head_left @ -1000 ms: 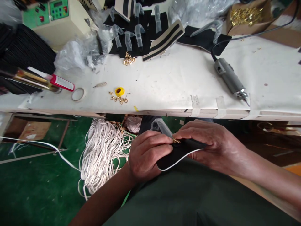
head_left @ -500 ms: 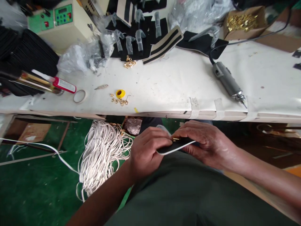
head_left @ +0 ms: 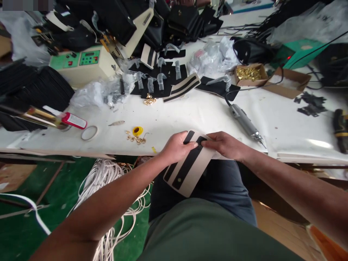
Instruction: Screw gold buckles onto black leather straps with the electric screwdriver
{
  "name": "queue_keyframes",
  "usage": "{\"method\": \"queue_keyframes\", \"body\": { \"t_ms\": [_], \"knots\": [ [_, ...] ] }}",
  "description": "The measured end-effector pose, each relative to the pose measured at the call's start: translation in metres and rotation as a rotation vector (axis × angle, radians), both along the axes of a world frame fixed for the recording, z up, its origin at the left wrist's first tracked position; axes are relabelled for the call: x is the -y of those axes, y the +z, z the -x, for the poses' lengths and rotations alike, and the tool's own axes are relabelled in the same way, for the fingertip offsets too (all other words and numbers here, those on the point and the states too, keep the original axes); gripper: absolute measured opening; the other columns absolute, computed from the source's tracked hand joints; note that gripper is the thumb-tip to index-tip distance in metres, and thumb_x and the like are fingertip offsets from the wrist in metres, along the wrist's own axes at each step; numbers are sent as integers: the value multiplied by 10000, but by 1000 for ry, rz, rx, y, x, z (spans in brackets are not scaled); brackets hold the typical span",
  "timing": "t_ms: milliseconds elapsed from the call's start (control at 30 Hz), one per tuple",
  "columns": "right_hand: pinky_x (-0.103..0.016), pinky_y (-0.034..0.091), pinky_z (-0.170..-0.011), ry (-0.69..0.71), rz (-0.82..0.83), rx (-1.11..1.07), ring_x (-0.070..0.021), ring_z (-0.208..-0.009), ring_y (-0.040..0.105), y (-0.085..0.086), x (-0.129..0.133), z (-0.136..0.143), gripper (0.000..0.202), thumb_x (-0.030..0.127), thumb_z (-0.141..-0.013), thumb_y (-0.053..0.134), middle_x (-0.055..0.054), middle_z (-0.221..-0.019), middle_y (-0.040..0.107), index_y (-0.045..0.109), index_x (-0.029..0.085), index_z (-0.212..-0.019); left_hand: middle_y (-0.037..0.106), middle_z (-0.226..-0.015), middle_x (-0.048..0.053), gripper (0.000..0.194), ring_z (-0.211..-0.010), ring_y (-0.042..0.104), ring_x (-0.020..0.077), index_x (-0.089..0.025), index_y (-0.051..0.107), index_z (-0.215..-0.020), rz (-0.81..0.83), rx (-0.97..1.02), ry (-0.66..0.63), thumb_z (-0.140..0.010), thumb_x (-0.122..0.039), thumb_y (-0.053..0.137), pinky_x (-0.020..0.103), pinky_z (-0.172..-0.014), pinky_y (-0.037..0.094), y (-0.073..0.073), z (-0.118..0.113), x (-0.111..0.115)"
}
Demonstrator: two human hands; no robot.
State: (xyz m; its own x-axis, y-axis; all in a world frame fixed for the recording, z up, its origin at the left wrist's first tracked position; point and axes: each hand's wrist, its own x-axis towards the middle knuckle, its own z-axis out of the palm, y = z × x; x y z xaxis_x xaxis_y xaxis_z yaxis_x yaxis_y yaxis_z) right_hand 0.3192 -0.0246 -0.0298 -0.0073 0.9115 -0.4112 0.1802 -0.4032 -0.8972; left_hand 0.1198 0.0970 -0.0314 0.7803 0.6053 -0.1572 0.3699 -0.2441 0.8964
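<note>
A beige panel with black stripes (head_left: 194, 165) is held over my lap at the table's front edge. My left hand (head_left: 179, 146) pinches its upper left part, thumb on the striped face. On the upper right, my right hand (head_left: 224, 144) grips it with the thumb near a small hole in a stripe. Behind the hands lie a yellow roll (head_left: 137, 131) and small gold rings (head_left: 138, 139). A grey rotary tool (head_left: 246, 122) rests on the table to the right.
Black panels with plastic-wrapped parts (head_left: 160, 81) lie at the back. A carton of gold hardware (head_left: 249, 74) stands back right. A red-labelled bottle (head_left: 74, 120) and tape ring (head_left: 89, 133) are on the left. White cords (head_left: 95, 181) hang below the edge.
Both hands have moved up to the table edge with the panel. Its striped face now shows, where before its black side and edge did. The view takes in more of the table's back.
</note>
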Motion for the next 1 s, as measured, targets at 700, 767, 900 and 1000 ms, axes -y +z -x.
{"method": "queue_keyframes", "body": {
  "t_ms": [700,767,900,1000],
  "knots": [
    [-286,420,-698,26,-62,556,-172,-759,574,-22,-53,0,234,295,-938,520,-34,-832,630,534,214,-719,613,-1440,129,661,-1353,541,332,-218,566,-1421,-603,-89,-4,-806,-188,806,515,-1153,475,-44,-23,-30],
    [-285,410,-672,17,-78,585,-165,-709,556,-24,-53,0,243,294,-931,539,-23,-766,611,535,215,-701,597,-1471,108,540,-1375,527,326,-242,630,-1324,-647,-52,-11,-817,-187,806,512,-1158,470,-46,-22,-28],
    [-291,349,-576,-38,-39,611,-159,-597,480,-26,-53,0,246,329,-906,584,2,-614,542,572,222,-685,641,-1435,77,388,-1349,555,288,-248,690,-1222,-679,3,1,-852,-199,797,462,-1149,478,-51,-21,-23],
    [-301,347,-578,-86,-13,627,-170,-614,502,-28,-56,-2,176,325,-884,622,-11,-640,588,617,217,-744,693,-1369,57,267,-1307,591,267,-257,741,-1145,-685,22,-7,-883,-238,789,443,-1113,488,-55,-22,-22]
  ]
}}
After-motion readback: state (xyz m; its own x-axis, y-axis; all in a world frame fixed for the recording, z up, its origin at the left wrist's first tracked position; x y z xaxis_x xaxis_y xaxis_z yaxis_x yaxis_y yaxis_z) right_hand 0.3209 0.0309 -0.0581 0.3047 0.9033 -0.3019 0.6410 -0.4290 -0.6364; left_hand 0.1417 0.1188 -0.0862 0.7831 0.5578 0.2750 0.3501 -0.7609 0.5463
